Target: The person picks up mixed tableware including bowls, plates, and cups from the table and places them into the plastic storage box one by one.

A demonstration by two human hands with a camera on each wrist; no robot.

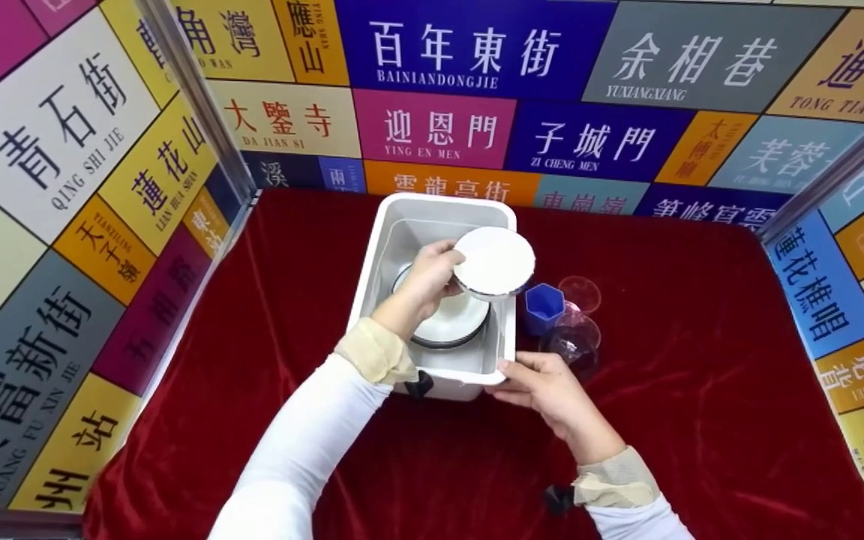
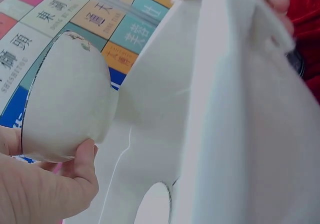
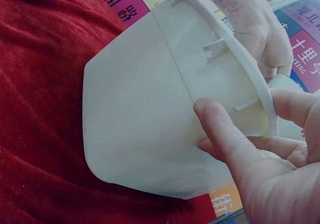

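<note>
My left hand [image 1: 429, 281] pinches a white bowl [image 1: 496, 261] by its side, over the right wall of a white plastic bin [image 1: 361, 300]. In the left wrist view the bowl [image 2: 70, 99] has a thin dark rim and a small printed pattern, and it is tipped on its side. Inside the bin lies more white dishware [image 1: 451, 324] with a dark edge, partly hidden under my left hand. My right hand [image 1: 544, 390] grips the bin's near right corner. In the right wrist view its fingers [image 3: 215, 121] lie against the bin's outer wall [image 3: 135, 104].
Just right of the bin stand a blue hexagonal cup [image 1: 544, 306] and several clear pinkish glasses [image 1: 578, 334], overlapping one another. Dark red cloth [image 1: 702, 337] covers the table. Panels with street names [image 1: 432, 127] wall in the back and both sides.
</note>
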